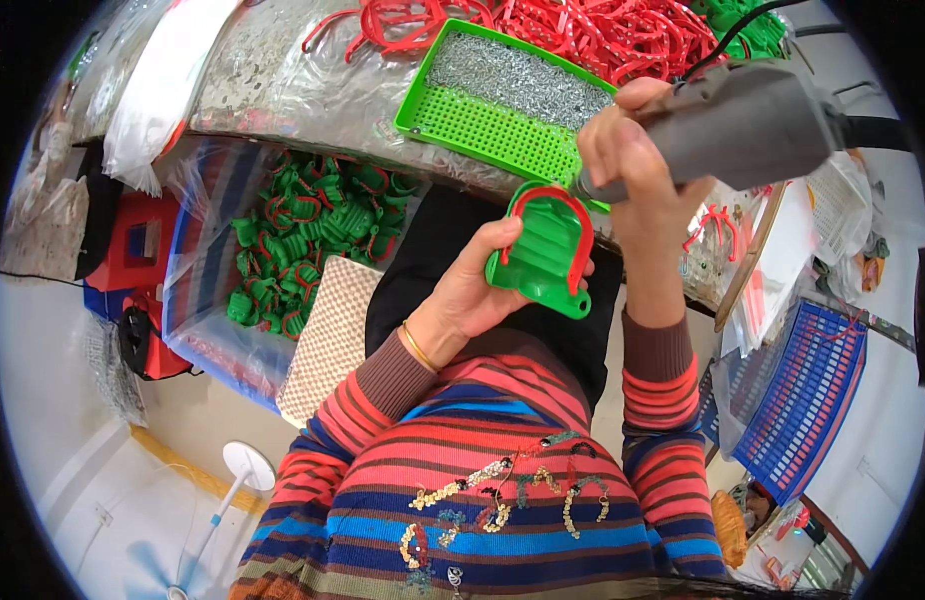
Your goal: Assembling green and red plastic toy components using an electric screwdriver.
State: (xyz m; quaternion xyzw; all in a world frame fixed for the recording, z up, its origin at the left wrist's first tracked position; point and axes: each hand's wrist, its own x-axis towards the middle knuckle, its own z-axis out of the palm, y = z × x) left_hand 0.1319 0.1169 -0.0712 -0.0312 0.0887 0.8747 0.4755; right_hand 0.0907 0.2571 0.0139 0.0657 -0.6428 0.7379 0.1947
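Observation:
My left hand [475,290] holds a green plastic scoop-shaped part [543,255] with a red U-shaped band fitted along its rim. My right hand [633,165] grips a grey electric screwdriver [743,125], whose tip touches the top of the green part near the red band. A black cable runs from the tool toward the upper right. Both hands are raised in front of the table's near edge.
A green perforated tray [483,125] with small metal screws lies on the table. Behind it is a pile of red bands [603,35]. A striped bag [198,290] at left holds several finished green parts [313,230]. A blue basket [808,395] stands at right, a white fan [248,468] below.

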